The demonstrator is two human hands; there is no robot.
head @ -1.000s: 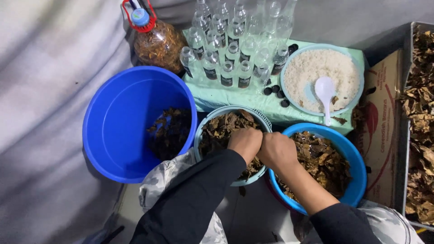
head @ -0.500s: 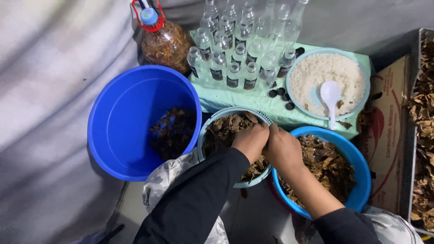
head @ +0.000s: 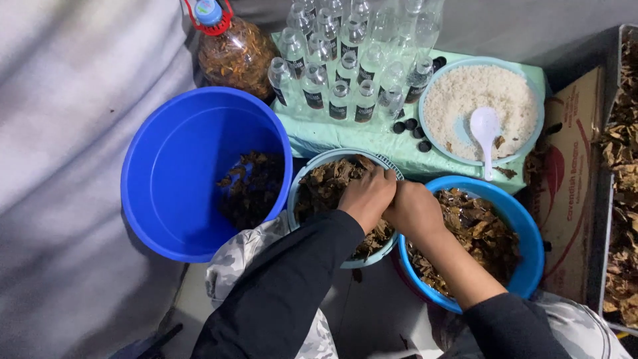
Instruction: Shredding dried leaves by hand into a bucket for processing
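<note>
Fingers of both your hands curl together over the leaves.
Your left hand [head: 367, 197] and right hand [head: 415, 211] touch above the pale bowl [head: 312, 174]; what they grip stays hidden.

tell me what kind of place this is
Probably a makeshift home workspace for bottling dried leaves, set low by a grey fabric wall. Both hands, left hand and right hand, work in a bowl of dry leaves, beside empty small bottles and a blue bucket.
</note>
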